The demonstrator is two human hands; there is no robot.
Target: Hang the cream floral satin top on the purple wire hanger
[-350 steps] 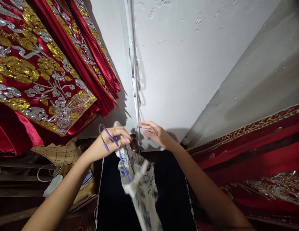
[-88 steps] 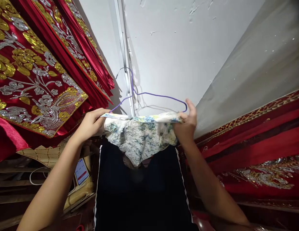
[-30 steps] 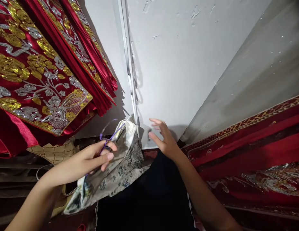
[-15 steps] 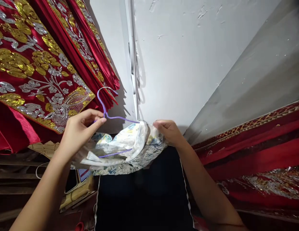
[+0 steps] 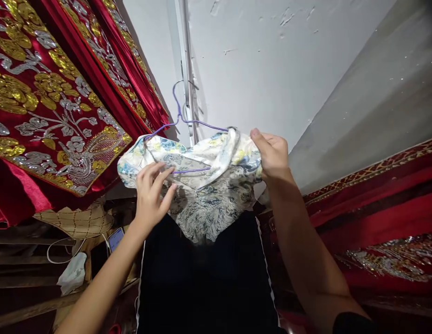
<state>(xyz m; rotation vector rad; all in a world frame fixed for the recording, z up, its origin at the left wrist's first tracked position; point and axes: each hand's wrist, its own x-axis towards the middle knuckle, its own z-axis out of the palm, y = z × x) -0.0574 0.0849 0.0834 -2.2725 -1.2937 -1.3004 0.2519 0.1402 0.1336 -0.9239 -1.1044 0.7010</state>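
A floral top, white with blue and yellow flowers, hangs on a purple wire hanger in front of me. The hanger's arms run into both shoulders, and its lower bar shows through the neckline. Its hook reaches the metal strip on the wall; I cannot tell whether it is caught there. My right hand is closed on the top's right shoulder, thumb on the fabric. At the left side of the neckline, my left hand has its fingers apart, the tips at the cloth and the end of the bar.
Red cloths with gold and silver embroidery hang at the left. More red embroidered fabric lies along the right. A metal strip runs down the white wall. A phone and a white cable are low at the left.
The hanger and top have moved up, and the top has spread out across the hanger. My left hand has let go of the hanger's neck and shifted to the neckline. My right hand has moved up and right.
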